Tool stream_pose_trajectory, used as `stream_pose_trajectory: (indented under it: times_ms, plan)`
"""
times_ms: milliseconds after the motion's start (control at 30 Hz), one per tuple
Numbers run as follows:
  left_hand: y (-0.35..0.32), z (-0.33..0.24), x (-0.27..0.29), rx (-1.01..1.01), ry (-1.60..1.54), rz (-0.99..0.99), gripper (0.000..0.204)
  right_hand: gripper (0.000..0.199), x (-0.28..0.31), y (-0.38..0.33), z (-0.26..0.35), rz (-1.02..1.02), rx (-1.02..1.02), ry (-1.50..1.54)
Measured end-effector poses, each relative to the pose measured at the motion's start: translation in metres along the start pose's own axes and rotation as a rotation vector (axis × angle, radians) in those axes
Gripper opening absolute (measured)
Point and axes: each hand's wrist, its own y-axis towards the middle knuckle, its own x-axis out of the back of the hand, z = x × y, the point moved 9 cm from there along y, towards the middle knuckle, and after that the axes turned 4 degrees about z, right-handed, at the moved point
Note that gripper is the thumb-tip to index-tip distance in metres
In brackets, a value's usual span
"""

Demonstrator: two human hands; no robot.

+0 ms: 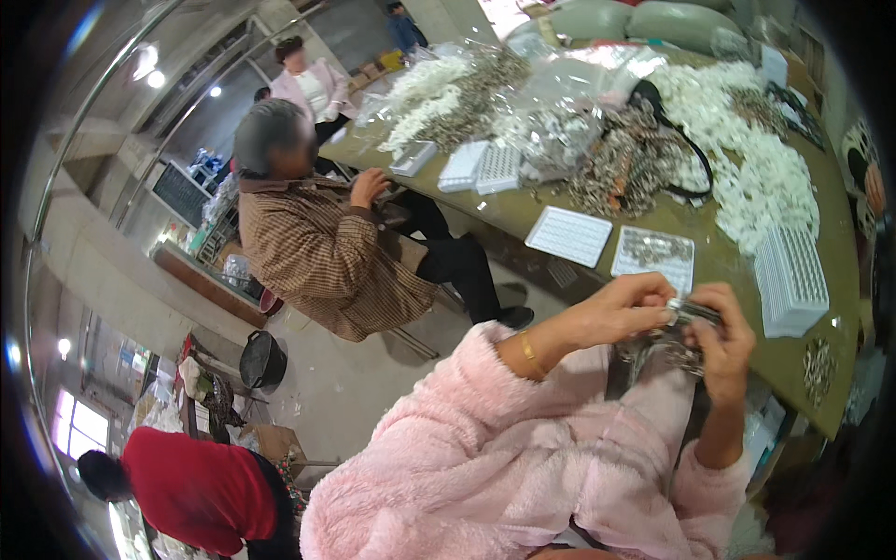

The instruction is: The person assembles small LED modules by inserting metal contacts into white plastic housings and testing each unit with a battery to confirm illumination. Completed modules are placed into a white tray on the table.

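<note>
Head cam, i.e. worn on the person's head, looks down & fwd. w/ wide fisheye lens. It is quite near to the left hand point(623, 313) and right hand point(730, 341), which appear right of ctr. The counter point(784, 362) takes the upper right; the seated co-worker point(303, 252) is farther, at left.

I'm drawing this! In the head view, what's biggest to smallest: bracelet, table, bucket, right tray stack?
Table
Right tray stack
Bucket
Bracelet
The bucket's farther away, so real sizes are unsure.
</note>
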Motion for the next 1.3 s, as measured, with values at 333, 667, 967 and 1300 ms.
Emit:
stream_pose_trajectory:
  times_ms: [333,667,967,1300]
  plan:
    - [-0.082,0.002,0.037,-0.151,-0.081,-0.271,0.014,0.017,-0.079,0.012,0.026,0.276,-0.032,0.010]
    - [-0.105,-0.009,0.054,-0.193,-0.001,-0.269,0.012,0.016,-0.115,0.017,0.028,0.291,-0.177,-0.006]
    - [-0.118,-0.015,0.063,-0.331,0.061,-0.467,0.016,0.036,-0.134,0.003,0.073,0.153,0.673,-0.431]
    - [-0.116,0.012,0.060,-0.181,0.181,-0.724,0.013,0.011,-0.146,-0.006,0.044,0.084,0.623,-0.895]
